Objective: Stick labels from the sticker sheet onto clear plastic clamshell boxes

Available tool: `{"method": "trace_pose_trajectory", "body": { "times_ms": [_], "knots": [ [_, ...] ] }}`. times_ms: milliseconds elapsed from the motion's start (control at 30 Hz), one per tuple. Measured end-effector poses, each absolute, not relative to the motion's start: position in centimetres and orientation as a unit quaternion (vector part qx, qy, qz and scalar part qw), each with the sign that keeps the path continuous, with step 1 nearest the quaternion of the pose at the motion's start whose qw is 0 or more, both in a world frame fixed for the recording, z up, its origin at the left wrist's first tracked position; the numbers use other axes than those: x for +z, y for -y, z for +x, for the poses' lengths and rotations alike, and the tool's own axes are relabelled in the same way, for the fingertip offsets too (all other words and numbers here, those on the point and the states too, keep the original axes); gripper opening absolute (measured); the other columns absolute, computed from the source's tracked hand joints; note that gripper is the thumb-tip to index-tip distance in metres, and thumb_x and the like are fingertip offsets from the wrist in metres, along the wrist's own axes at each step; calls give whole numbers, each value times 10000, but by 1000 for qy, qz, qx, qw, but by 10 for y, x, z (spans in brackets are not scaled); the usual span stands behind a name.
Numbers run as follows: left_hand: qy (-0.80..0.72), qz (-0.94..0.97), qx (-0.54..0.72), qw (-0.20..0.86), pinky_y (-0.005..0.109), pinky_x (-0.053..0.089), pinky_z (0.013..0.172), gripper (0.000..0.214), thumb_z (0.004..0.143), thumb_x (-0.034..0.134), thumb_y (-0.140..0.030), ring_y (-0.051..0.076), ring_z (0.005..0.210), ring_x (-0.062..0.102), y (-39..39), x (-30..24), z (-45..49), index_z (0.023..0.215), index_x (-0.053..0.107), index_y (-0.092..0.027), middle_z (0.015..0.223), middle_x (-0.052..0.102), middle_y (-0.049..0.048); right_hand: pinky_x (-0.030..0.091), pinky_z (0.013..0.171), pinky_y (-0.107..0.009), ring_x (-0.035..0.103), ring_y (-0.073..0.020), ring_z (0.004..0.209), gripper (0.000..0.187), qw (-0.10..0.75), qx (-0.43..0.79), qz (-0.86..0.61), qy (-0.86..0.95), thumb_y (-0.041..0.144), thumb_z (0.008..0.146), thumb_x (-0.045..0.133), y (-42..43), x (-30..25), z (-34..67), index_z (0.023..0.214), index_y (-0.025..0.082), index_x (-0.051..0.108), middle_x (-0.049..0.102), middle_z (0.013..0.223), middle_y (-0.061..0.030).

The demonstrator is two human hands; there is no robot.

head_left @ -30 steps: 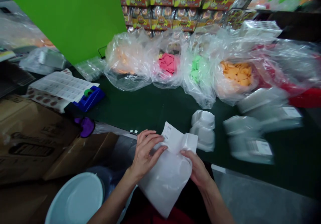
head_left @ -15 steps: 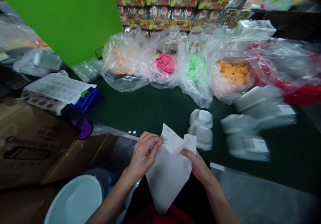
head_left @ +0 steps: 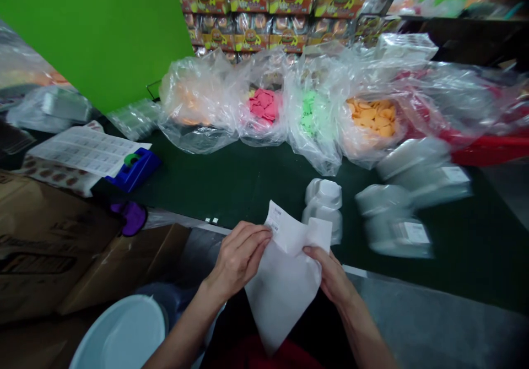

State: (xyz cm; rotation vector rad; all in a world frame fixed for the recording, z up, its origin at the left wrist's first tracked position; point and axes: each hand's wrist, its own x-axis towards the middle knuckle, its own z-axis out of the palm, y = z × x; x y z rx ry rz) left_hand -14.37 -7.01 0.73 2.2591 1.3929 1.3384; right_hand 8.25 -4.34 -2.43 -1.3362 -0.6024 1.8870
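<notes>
A white label sheet hangs in front of my body, its upper part folded over so that printed barcodes show near the top left corner. My left hand pinches the sheet's left edge beside these barcodes, fingers closed. At the right edge, my right hand grips the paper with the thumb on top. Just beyond the paper, a white plastic clamshell box lies on the dark green table. Whether a single label is coming loose under my left fingertips, I cannot tell.
Labelled clear boxes lie at the right. Plastic bags of orange, pink and green pieces line the back. At the left are a blue tape dispenser, printed sheets, a cardboard box and a pale blue basin.
The view has shifted slightly, moving the table things left in the picture. Both hands keep hold of the label sheet, with little change in their grip.
</notes>
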Motion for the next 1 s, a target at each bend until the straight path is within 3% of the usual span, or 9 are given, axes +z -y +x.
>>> {"method": "trace_pose_trajectory", "body": {
  "times_ms": [133,300,433,567,700,1000],
  "knots": [
    [-473,742,460,121,360,605,837,208,967,708,-86,198,958,731,71,13,-139,1142,724,-199,1087,791,80,546,842,-393,710,-316,939,473,377,730,-527,218,380,634,868,46,-22,84,1055,184,780,821,953,-48],
    [-482,742,457,87,363,598,792,167,1007,621,-89,199,897,714,73,13,-132,1089,715,-200,1027,789,82,550,841,-380,716,-314,952,529,377,731,-528,214,376,635,868,48,-22,85,1115,177,770,823,987,-54],
    [-539,683,474,138,344,583,795,145,1048,568,-136,192,904,705,74,13,-128,996,686,-202,979,766,74,549,804,-373,716,-307,906,508,377,739,-518,208,384,640,858,50,-19,86,1093,170,774,824,959,-60],
    [-522,704,453,161,347,598,811,78,1014,677,-200,202,946,719,76,19,-126,1083,711,-216,1038,782,73,540,748,-368,710,-302,840,453,374,740,-524,194,377,610,852,52,-15,89,1008,170,789,813,876,-56],
    [-499,735,436,144,345,618,813,132,983,722,-178,198,939,746,77,27,-127,1109,721,-217,1036,798,64,532,729,-370,696,-297,805,455,361,745,-523,204,398,600,856,54,-15,95,980,153,809,811,858,-71],
    [-464,817,341,16,321,608,713,181,946,618,-52,184,784,762,71,30,-130,1026,715,-183,931,812,44,537,916,-407,689,-338,1049,478,359,728,-526,256,431,666,916,56,-37,112,1081,224,799,817,1046,-55]
  ]
}}
